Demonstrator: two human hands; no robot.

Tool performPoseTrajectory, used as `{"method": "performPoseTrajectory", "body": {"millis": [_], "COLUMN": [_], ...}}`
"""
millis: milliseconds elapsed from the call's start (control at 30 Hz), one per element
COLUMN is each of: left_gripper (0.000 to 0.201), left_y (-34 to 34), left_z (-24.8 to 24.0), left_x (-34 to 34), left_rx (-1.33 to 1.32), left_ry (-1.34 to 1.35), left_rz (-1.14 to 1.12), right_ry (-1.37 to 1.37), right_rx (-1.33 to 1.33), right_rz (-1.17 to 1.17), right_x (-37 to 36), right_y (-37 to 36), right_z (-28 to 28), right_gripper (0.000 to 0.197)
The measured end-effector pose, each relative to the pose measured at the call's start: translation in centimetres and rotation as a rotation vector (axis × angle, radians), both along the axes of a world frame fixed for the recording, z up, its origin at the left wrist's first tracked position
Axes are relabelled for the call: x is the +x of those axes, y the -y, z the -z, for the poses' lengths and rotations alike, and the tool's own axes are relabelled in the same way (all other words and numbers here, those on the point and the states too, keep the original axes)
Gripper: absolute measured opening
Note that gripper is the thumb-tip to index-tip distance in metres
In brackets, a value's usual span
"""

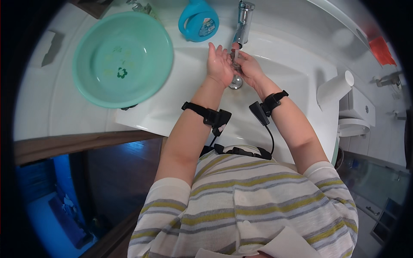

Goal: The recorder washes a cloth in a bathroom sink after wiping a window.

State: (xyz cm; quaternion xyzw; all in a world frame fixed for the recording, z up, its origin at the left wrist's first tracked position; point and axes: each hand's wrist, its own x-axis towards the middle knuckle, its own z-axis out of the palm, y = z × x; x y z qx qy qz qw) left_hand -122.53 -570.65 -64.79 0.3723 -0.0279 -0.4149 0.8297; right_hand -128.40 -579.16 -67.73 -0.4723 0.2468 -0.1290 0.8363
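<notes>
Both my hands are over the white sink [189, 64], just under the chrome faucet [243, 23]. My left hand [220, 69] is palm up, its fingers stretched and apart. Close on its right, the fingers of my right hand [249, 69] are bent around a small, dark, brownish, mottled thing [235, 63] between the two hands. Its kind is too small to tell, and fingers hide part of it. A thin stream of water seems to fall from the spout onto it. Below the hands shows the round metal drain stopper [235, 82].
A mint-green basin [124, 92] rests on the counter at the left, overlapping the sink's edge. Behind the sink stands a blue jug [202, 26] with a handle. On the right rim is a white cylinder [335, 89], with a toilet [353, 127] beyond. Straps with black devices circle both forearms.
</notes>
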Motion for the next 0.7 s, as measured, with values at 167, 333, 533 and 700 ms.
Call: {"method": "performPoseTrajectory", "body": {"millis": [167, 333, 533, 700], "left_gripper": [0.077, 0.074, 0.068, 0.054], "left_y": [-0.5, -1.5, -0.5, -0.5], "left_z": [0.9, 1.3, 1.6, 1.7], "left_x": [-0.1, 0.4, -0.9, 0.1], "left_rx": [0.036, 0.120, 0.219, 0.093], "left_ry": [0.011, 0.005, -0.101, -0.168], "left_rz": [0.053, 0.094, 0.198, 0.184], "right_ry": [-0.061, -0.086, -0.094, -0.003], "right_rx": [-0.192, -0.249, -0.324, -0.330], "right_rz": [0.049, -0.039, -0.075, -0.118], "right_x": [0.8, 1.2, 1.3, 0.9], "right_y": [1.5, 1.3, 1.4, -0.3], "right_z": [1.3, 0.4, -0.5, -1.5], "right_gripper": [0.027, 0.028, 0.031, 0.032]}}
